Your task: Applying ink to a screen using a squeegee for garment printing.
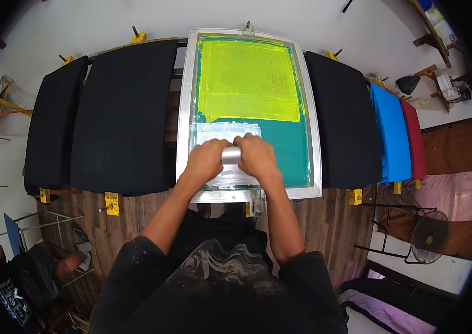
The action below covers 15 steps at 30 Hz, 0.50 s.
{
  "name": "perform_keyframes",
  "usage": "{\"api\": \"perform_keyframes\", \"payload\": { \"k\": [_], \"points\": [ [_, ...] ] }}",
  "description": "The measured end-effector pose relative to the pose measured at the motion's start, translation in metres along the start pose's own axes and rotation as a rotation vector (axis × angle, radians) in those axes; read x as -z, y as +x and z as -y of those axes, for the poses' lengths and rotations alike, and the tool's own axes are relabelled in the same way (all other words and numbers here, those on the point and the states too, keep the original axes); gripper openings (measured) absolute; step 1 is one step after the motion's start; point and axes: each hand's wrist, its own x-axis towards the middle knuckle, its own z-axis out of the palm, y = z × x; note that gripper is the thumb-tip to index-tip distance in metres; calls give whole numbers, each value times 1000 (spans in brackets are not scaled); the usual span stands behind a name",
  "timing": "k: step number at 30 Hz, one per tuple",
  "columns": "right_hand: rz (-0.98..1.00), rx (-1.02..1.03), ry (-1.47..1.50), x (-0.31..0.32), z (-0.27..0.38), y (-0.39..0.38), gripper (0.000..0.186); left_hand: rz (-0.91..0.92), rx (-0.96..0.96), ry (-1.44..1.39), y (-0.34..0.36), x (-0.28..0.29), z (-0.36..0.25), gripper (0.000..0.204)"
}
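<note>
In the head view, both hands are curled closed around a silver bar-like tool (231,155), the left hand (207,162) on its left end and the right hand (256,159) on its right end, thumbs near each other. The tool is over the near part of the silver frame (315,161), inside its edges and left of its middle. Within the frame, yellow-green ink (241,67) covers the far part of the green mesh (286,158); a whitish, see-through patch (208,131) lies at its near left. Black-covered boards (124,122) stand left and right of the frame; a blue-covered board (390,133) and a red-covered board (414,136) sit farther right.
</note>
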Motion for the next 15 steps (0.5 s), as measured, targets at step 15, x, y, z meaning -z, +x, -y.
{"api": "perform_keyframes", "payload": {
  "k": [15],
  "points": [
    [235, -54, 42, 10, -13, 50, 32, 162, 153, 27, 42, 0, 21, 40]
  ]
}}
